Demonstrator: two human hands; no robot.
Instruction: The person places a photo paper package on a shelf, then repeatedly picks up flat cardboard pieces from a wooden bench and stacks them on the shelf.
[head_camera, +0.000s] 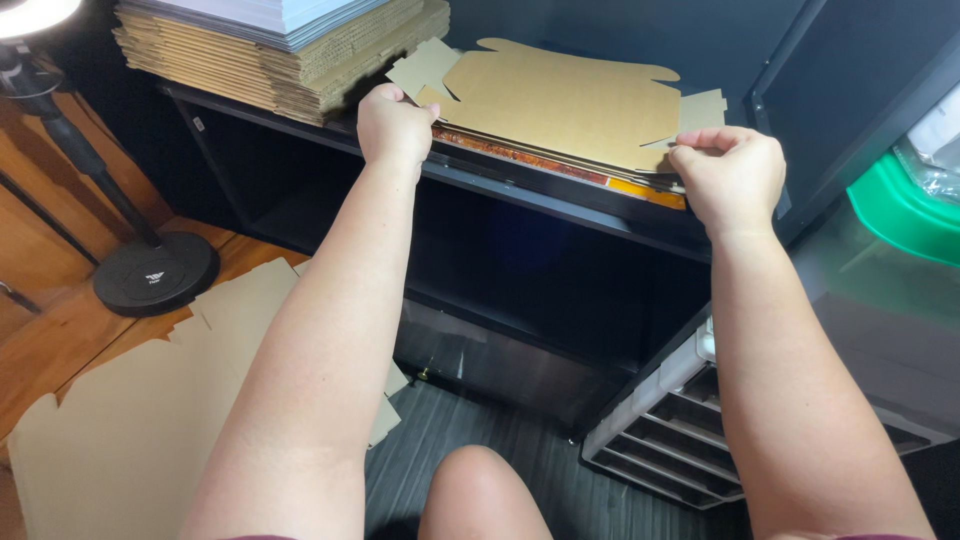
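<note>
A flat, die-cut brown cardboard sheet lies on top of a small stack on a dark shelf. My left hand grips the sheet's near left corner, fingers closed over the edge. At the near right corner, my right hand pinches a flap of the same sheet. Under it lie more flat sheets, one with an orange and brown printed edge. Both my forearms reach up from below.
A tall pile of flat cardboard sits on the shelf at left. More cut cardboard lies on the wooden floor, near a round black lamp base. A grey drawer unit and a green-lidded container stand at right. My knee shows below.
</note>
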